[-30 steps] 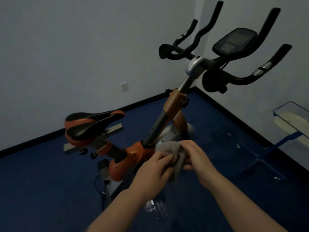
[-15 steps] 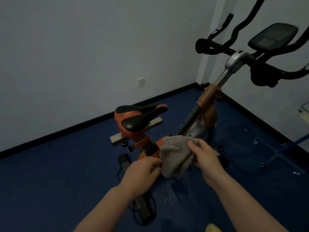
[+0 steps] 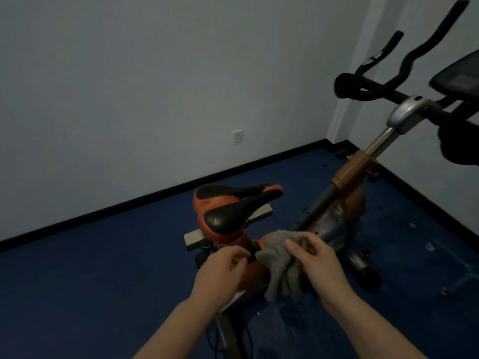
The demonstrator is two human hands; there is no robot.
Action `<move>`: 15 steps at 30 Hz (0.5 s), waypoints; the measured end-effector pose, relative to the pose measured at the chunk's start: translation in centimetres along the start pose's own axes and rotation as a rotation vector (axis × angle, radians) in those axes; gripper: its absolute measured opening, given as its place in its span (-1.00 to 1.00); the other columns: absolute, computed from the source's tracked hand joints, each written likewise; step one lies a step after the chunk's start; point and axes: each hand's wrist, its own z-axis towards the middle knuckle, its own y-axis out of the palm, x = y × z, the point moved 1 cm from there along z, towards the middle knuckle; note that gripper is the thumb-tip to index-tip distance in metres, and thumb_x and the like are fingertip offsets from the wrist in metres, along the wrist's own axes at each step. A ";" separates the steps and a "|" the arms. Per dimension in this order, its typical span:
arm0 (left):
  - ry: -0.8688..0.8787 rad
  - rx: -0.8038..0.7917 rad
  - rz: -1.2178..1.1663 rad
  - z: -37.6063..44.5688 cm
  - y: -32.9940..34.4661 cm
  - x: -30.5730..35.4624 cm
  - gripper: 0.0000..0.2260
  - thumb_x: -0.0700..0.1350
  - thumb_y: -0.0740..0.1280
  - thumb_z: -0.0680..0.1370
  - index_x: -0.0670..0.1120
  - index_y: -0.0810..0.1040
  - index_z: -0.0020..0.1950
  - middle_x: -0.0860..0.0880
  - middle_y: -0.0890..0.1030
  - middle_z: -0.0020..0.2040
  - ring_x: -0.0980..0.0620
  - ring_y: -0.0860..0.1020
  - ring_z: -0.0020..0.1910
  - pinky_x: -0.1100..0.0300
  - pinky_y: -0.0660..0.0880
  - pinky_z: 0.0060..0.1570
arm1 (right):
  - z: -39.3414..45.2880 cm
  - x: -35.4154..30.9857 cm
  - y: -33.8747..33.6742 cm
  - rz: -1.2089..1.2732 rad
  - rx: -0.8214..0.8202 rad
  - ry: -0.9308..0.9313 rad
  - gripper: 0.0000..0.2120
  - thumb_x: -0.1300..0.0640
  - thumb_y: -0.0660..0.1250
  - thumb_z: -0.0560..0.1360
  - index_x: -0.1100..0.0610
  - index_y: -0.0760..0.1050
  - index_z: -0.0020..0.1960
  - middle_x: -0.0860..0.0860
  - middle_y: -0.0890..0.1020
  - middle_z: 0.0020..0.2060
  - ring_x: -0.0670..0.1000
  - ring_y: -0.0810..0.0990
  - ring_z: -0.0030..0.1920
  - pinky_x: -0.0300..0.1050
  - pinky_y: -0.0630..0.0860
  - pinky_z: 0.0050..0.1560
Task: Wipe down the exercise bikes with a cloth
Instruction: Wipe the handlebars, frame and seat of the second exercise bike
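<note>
An orange and black exercise bike (image 3: 344, 177) stands on the blue floor, its black and orange saddle (image 3: 228, 208) at centre and its black handlebars (image 3: 383, 71) at upper right. A grey cloth (image 3: 277, 260) hangs in front of the bike's frame, just below the saddle. My right hand (image 3: 316, 265) grips the cloth from the right, thumb over its top. My left hand (image 3: 223, 273) is just left of the cloth with its fingers curled; it is apart from the cloth and holds nothing I can see.
White walls meet in a corner behind the bike, with a black skirting along the floor. A wall socket (image 3: 237, 136) sits low on the left wall. A console (image 3: 458, 76) tops the handlebars. Blue tubing of another machine (image 3: 464, 281) lies at the right edge.
My left hand has let go of the cloth, which now hangs from my right hand alone. The view has swung left, so the bike sits further right.
</note>
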 end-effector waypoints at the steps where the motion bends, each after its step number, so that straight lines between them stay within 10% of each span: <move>1: -0.020 0.060 -0.025 0.5 -0.5 -0.6 -0.80 -0.09 0.26 0.58 0.18 0.60 0.06 0.22 0.61 0.01 0.27 0.56 -0.03 0.13 0.56 0.01 | 0.7 0.5 0.6 0.012 -0.014 0.029 -0.86 0.12 0.40 0.49 0.09 0.60 0.05 0.01 0.71 -0.07 -0.05 0.67 -0.03 -0.14 0.58 -0.04; 5: -0.087 0.302 -0.123 1.8 -3.0 -2.6 -0.73 -0.22 0.28 0.56 0.17 0.60 -0.10 0.19 0.63 -0.13 0.27 0.58 -0.13 0.12 0.58 -0.07 | 2.5 1.1 3.2 0.080 -0.028 0.146 -0.85 0.18 0.38 0.52 0.10 0.60 0.08 0.05 0.69 -0.02 0.04 0.65 0.03 0.07 0.58 0.12; 9: -0.103 0.366 -0.180 3.2 -4.5 -3.9 -0.75 -0.23 0.28 0.55 0.12 0.62 -0.07 0.09 0.65 -0.08 0.21 0.61 -0.12 0.14 0.59 -0.07 | 3.4 -0.3 6.5 -0.043 -0.003 -0.057 -0.86 0.14 0.40 0.51 0.00 0.60 0.06 -0.05 0.68 -0.04 -0.09 0.64 -0.01 -0.19 0.58 0.03; 15: -0.007 0.354 -0.134 7.7 -6.1 -4.2 -0.76 -0.24 0.27 0.55 0.10 0.62 -0.01 0.15 0.60 -0.05 0.25 0.55 -0.08 0.23 0.53 -0.06 | 4.9 1.3 13.3 -0.726 -0.084 -0.398 -0.66 -0.05 0.18 0.62 0.03 0.51 0.31 -0.06 0.40 0.23 -0.06 0.39 0.22 -0.30 0.34 0.20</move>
